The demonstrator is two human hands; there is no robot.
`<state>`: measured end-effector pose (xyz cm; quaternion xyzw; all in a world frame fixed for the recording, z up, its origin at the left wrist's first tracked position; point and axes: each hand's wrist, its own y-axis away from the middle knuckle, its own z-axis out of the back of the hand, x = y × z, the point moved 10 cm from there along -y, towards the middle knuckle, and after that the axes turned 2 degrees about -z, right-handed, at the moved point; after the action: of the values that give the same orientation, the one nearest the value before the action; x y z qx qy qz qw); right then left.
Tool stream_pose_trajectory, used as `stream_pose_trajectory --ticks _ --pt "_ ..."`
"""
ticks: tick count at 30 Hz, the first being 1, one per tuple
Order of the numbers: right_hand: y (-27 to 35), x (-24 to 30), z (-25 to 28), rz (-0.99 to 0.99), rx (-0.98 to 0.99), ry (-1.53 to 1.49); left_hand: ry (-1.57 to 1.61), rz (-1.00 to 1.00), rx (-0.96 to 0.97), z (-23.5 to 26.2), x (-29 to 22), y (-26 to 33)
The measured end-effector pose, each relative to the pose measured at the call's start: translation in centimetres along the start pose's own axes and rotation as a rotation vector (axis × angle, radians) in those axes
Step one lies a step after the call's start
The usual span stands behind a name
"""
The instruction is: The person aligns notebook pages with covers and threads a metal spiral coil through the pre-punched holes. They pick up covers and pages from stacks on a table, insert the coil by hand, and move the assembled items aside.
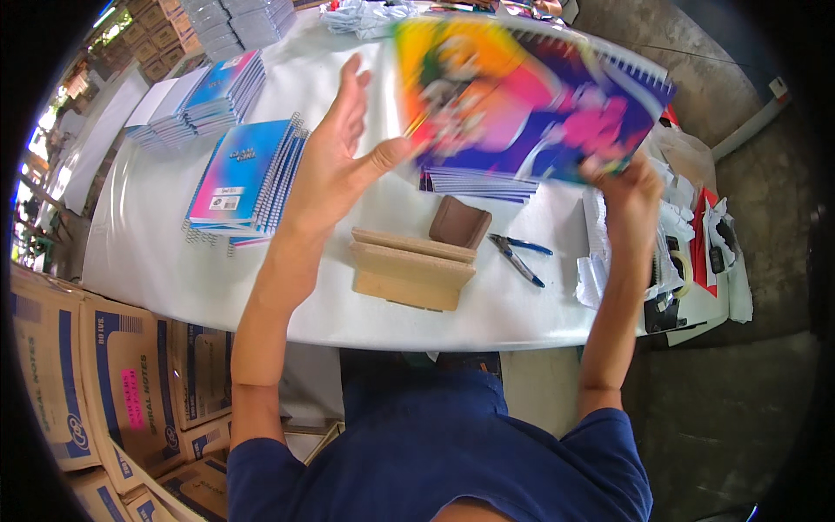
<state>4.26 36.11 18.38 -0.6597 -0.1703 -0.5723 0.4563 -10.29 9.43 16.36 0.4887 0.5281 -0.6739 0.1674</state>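
A colourful spiral notebook [522, 104], yellow, pink and purple and smeared by motion, is lifted over the table. My right hand [628, 183] grips its lower right corner, thumb on the cover. My left hand [352, 143] is at its left side with fingers spread; the thumb tip comes up to the notebook's edge, and I cannot tell if it touches. Beneath the raised notebook, the edges of a notebook stack [483, 184] show. Closer to me lie a folded cardboard piece [413, 271], a brown block-like object [459, 224] and blue-handled pliers [519, 258].
Blue and pink spiral notebooks [239, 170] are piled on the left of the white table [165, 265], with another stack [217, 94] behind. Crumpled paper and a tape roll [681, 270] crowd the right edge. Cardboard boxes [130, 374] stand at the lower left.
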Motion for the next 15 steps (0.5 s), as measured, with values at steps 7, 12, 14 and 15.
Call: stream_pose_trajectory --ticks 7,12,14,15 --pt "11.6 -9.8 -3.8 -0.176 0.092 0.093 0.104 0.288 0.467 -1.7 2.8 4.9" --pt "11.5 -8.3 -4.5 0.040 0.079 0.087 0.169 0.328 0.425 -1.1 3.6 5.5" --pt "11.2 -8.3 -4.7 0.041 0.135 0.100 0.151 0.332 0.429 -1.1 3.7 5.4" --pt "11.2 -8.6 -4.8 0.023 0.138 0.085 0.143 0.335 0.430 -1.1 3.7 5.3"
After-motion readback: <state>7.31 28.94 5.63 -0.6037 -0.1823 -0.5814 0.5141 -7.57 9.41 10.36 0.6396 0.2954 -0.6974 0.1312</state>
